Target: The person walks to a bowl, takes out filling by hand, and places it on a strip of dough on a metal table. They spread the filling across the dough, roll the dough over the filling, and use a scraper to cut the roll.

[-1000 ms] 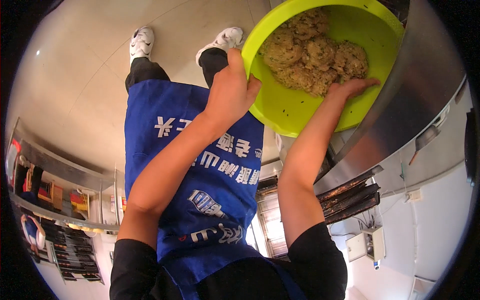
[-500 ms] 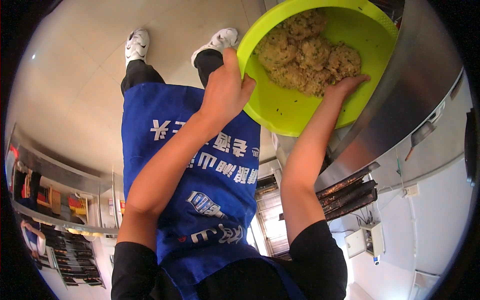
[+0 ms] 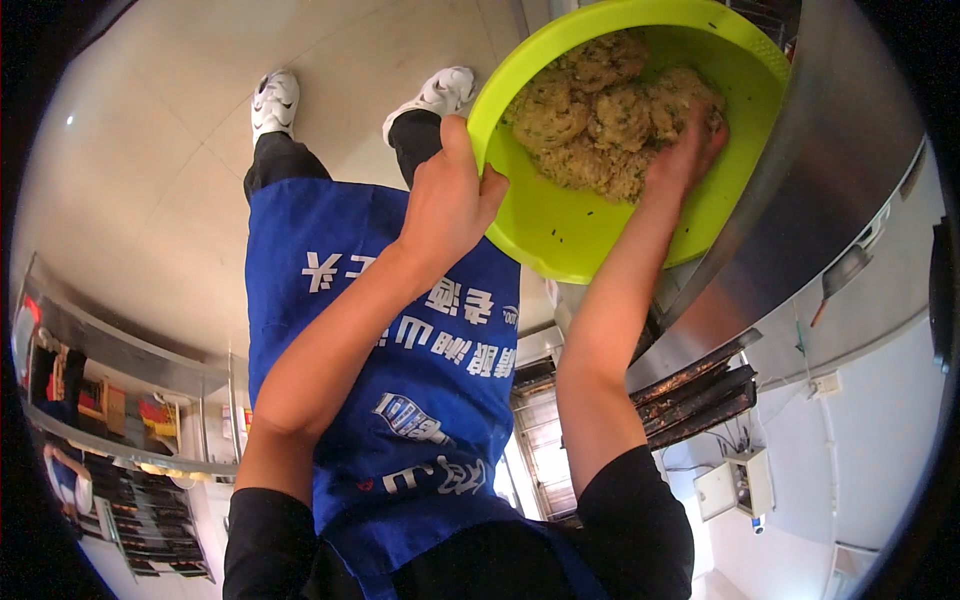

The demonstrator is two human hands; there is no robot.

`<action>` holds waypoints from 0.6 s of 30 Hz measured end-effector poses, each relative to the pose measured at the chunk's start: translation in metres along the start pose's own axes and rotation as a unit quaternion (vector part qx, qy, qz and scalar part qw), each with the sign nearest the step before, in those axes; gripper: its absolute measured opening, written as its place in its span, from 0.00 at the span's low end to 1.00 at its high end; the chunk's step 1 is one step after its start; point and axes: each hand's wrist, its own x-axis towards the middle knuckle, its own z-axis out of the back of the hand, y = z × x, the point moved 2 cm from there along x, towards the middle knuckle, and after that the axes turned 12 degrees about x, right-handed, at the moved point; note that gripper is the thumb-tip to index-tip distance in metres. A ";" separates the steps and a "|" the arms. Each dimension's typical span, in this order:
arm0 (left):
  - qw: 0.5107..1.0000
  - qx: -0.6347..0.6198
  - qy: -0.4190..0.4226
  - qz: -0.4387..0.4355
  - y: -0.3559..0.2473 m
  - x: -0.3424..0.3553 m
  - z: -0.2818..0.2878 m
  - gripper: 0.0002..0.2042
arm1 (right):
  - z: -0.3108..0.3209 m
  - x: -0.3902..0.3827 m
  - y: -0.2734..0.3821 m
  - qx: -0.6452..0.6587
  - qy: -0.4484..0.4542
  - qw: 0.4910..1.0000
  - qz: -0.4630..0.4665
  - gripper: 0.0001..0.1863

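Pale, coarse minced filling (image 3: 622, 118) flecked with green lies in big clumps in a lime-green plastic basin (image 3: 560, 238). The basin tilts toward me at the upper right. My left hand (image 3: 452, 195) is closed on its left rim, thumb side up. Inside, my right hand (image 3: 686, 155) presses against the right-hand clump with its fingers curled round it; the fingertips are partly sunk in the filling. Small dark green bits stick to the basin's bare wall.
A metal counter edge (image 3: 790, 200) runs along the basin's right side. Dark, worn trays or racks (image 3: 700, 400) stand below it. My blue apron (image 3: 400, 330) hangs below my arms, and my white shoes (image 3: 275, 103) are on the tiled floor (image 3: 180, 150). A metal shelf with goods is at the left.
My right hand has moved up from the basin's wall, beside the filling, onto the right-hand clump, and its fingers have curled in. The left hand keeps its hold on the rim.
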 end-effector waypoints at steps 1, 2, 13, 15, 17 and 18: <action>1.000 0.001 0.001 -0.001 0.000 0.001 0.000 0.24 | -0.017 -0.008 0.002 -0.114 -0.001 0.992 0.046 0.51; 1.000 -0.009 -0.001 0.005 0.000 0.002 0.000 0.24 | -0.039 -0.010 0.009 -0.163 0.023 0.982 0.091 0.57; 0.999 -0.035 0.008 0.005 0.002 -0.001 -0.001 0.22 | -0.025 -0.016 0.000 0.028 -0.147 0.983 0.111 0.47; 0.998 -0.045 0.023 0.022 -0.002 0.000 -0.005 0.22 | -0.009 -0.012 0.000 0.000 -0.161 0.973 0.166 0.47; 0.999 -0.044 0.013 0.008 -0.003 0.005 -0.006 0.21 | -0.003 -0.018 0.012 -0.304 -0.156 0.842 0.417 0.45; 0.999 -0.043 -0.001 -0.007 -0.002 0.007 -0.007 0.21 | -0.006 -0.024 0.020 -0.386 -0.140 0.784 0.466 0.46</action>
